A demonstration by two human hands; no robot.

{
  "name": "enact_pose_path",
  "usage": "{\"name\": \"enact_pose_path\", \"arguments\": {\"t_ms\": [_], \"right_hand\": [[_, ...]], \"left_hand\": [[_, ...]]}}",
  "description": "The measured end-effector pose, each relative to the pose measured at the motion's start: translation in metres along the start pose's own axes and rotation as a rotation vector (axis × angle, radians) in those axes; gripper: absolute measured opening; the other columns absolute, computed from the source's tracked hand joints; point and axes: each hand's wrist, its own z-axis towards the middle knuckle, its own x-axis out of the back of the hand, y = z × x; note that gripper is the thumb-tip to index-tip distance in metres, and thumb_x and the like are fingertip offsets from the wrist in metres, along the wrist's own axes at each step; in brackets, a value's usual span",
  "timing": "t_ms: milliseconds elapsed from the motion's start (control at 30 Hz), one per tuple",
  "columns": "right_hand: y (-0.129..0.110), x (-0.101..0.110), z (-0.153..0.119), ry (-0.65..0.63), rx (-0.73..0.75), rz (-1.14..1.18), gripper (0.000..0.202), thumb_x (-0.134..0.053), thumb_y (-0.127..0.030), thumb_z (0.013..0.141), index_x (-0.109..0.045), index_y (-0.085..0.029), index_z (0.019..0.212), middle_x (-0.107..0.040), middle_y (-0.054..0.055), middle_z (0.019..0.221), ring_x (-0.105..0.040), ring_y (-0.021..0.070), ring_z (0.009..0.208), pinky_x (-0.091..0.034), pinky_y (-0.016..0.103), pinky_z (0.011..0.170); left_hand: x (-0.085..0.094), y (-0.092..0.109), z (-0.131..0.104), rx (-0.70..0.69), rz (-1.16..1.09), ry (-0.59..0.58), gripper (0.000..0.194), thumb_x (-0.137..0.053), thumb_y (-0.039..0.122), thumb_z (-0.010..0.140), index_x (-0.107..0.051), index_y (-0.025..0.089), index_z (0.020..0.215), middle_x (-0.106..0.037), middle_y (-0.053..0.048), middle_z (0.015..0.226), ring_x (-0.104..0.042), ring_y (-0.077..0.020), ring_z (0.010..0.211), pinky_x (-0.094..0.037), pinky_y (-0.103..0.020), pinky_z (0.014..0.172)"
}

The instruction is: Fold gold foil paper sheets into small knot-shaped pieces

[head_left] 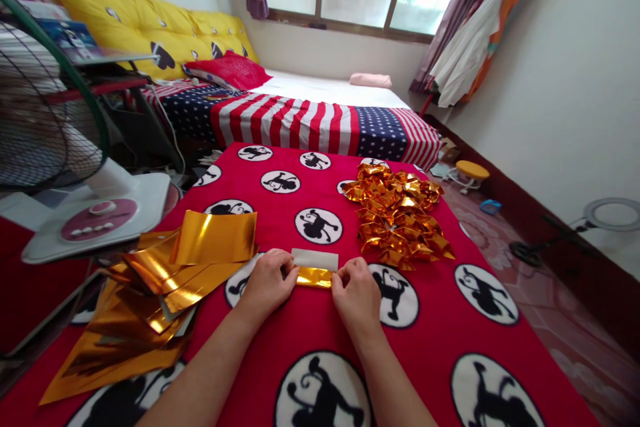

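Note:
A gold foil paper (314, 277) lies between my hands on the red cloth, its near part folded over so the gold side shows. Behind the fold, its pale grey back (315, 259) faces up. My left hand (271, 278) pinches the left end of the folded strip. At the right end, my right hand (357, 290) pinches it too, fingers curled. To the left lies a loose pile of flat gold foil sheets (215, 238). On the right sits a heap of folded gold foil pieces (395, 213).
The red cloth (420, 367) with white circles and black figures covers the table. A fan (115, 193) stands at the left. Beyond the table is a bed (300, 123) with a striped, starred cover. A yellow stool (472, 171) and a ring light (613, 213) are at the right.

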Motion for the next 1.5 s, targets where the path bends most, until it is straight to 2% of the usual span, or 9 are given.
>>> {"name": "enact_pose_path", "arguments": {"t_ms": [933,1100,1300,1500], "right_hand": [[-0.0001,0.0029,-0.0025,0.022,-0.018,0.059,0.013,-0.056,-0.022,0.079,-0.056,-0.02,0.067,-0.055,0.0,0.08,-0.055,0.0145,0.071,-0.036,0.026,0.063],[0.0001,0.0021,-0.0041,0.038,-0.008,0.085,0.002,-0.058,-0.02,0.078,-0.058,-0.021,0.075,-0.056,-0.001,0.081,-0.054,0.0134,0.071,-0.035,0.025,0.062],[-0.0025,0.0042,-0.0064,-0.022,0.045,0.092,0.017,-0.052,-0.016,0.084,-0.067,-0.025,0.079,-0.059,-0.001,0.083,-0.056,0.0136,0.076,-0.035,0.024,0.064],[-0.0038,0.0025,-0.0061,-0.011,0.059,0.095,0.022,-0.051,-0.014,0.083,-0.069,-0.025,0.078,-0.062,0.0,0.084,-0.058,0.0164,0.085,-0.038,0.026,0.07]], "left_hand": [[-0.0012,0.0052,-0.0028,0.027,0.033,0.036,0.024,-0.055,0.011,0.073,-0.04,0.021,0.058,-0.056,-0.002,0.066,-0.054,-0.0187,0.07,-0.041,-0.03,0.067],[-0.0002,0.006,-0.0029,0.063,0.051,0.063,0.012,-0.058,0.012,0.072,-0.05,0.021,0.069,-0.058,-0.003,0.072,-0.055,-0.0207,0.075,-0.043,-0.032,0.07],[0.0022,0.0047,-0.0033,0.061,-0.002,0.022,0.008,-0.06,0.014,0.074,-0.064,0.02,0.07,-0.064,-0.004,0.079,-0.058,-0.022,0.084,-0.044,-0.036,0.082],[0.0059,-0.0007,-0.0014,0.081,-0.024,-0.021,0.012,-0.061,0.015,0.075,-0.071,0.02,0.073,-0.066,-0.006,0.084,-0.06,-0.0217,0.086,-0.047,-0.036,0.083]]}}
